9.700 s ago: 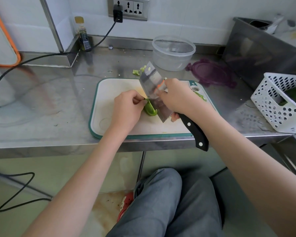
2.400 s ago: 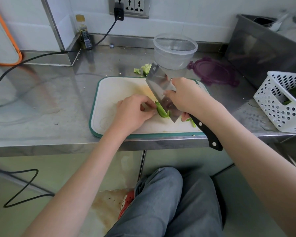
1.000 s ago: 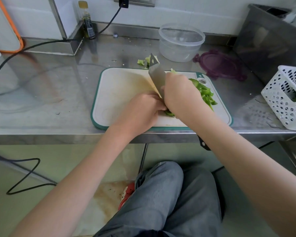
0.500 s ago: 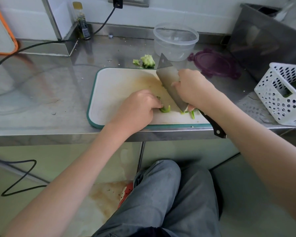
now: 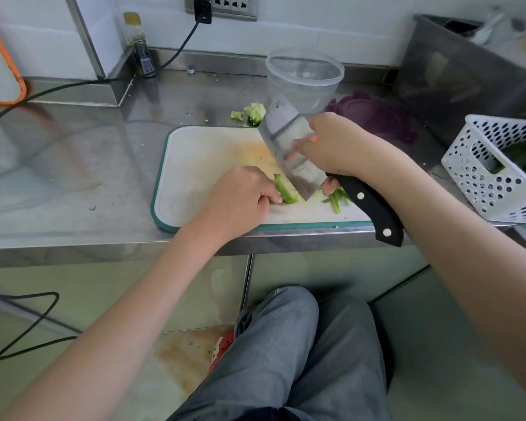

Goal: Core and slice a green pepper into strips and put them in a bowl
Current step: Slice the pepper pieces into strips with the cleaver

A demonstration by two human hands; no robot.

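Change: cleaver [image 5: 289, 153] now sits tilted more upright than half a second ago, heel on the board.
Left hand [image 5: 240, 199]: fingers curled, pinning the pepper piece [image 5: 284, 191] on the cutting board [image 5: 201, 165].
Right hand [image 5: 337, 144]: wrapped round the cleaver's handle, thumb against the blade.
Strips [image 5: 336, 199]: under the handle.
Bowl [image 5: 304, 77]: behind the board.

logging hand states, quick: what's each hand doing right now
Left hand: fingers curled, holding down the green pepper piece on the cutting board.
Right hand: gripping the cleaver.
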